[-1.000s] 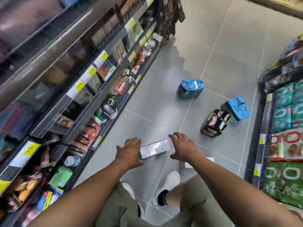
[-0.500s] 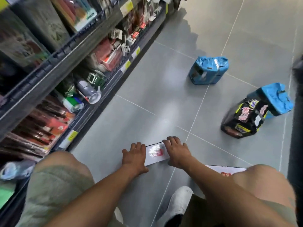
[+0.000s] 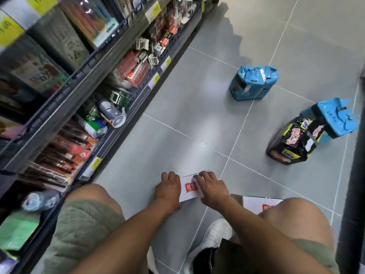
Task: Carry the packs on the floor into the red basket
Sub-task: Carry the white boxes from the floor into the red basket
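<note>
A flat white pack (image 3: 190,190) with a red logo lies on the grey floor in front of my knees. My left hand (image 3: 167,189) grips its left end and my right hand (image 3: 211,189) grips its right end, fingers curled over the far edge. A second white pack (image 3: 253,203) lies to the right, partly hidden by my right knee. Farther off stand a blue pack (image 3: 252,83), a black pack (image 3: 294,142) and another blue pack (image 3: 335,117) leaning against it. The red basket is not in view.
Stocked store shelves (image 3: 83,91) with yellow price tags run along the left. A dark shelf edge (image 3: 353,175) rises at the right. I crouch in the aisle, my white shoe (image 3: 215,236) on the tiles below my arms.
I have crouched lower toward the floor. Both hands came down from above the white pack onto its two ends and curled round it.
</note>
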A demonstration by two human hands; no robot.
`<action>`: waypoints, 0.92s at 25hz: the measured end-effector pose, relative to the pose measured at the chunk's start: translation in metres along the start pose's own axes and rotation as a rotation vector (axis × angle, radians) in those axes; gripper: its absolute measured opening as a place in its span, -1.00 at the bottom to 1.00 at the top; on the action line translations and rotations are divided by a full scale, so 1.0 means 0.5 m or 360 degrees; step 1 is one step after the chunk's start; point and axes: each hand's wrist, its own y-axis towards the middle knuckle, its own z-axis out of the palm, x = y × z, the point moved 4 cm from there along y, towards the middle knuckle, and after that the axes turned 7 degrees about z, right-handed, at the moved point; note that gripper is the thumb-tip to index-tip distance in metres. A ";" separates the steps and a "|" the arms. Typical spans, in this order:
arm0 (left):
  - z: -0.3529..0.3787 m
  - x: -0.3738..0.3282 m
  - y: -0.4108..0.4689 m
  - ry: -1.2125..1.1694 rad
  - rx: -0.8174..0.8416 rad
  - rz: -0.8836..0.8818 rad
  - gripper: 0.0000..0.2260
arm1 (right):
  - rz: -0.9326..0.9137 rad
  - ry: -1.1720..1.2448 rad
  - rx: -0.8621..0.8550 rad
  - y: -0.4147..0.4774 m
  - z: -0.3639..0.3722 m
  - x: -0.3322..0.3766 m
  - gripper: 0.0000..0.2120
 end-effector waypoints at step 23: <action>-0.897 -0.397 -0.545 0.0649 -0.0036 0.0766 -0.28 | 0.0287 0.0399 -0.0322 -0.727 -0.812 -0.191 -0.30</action>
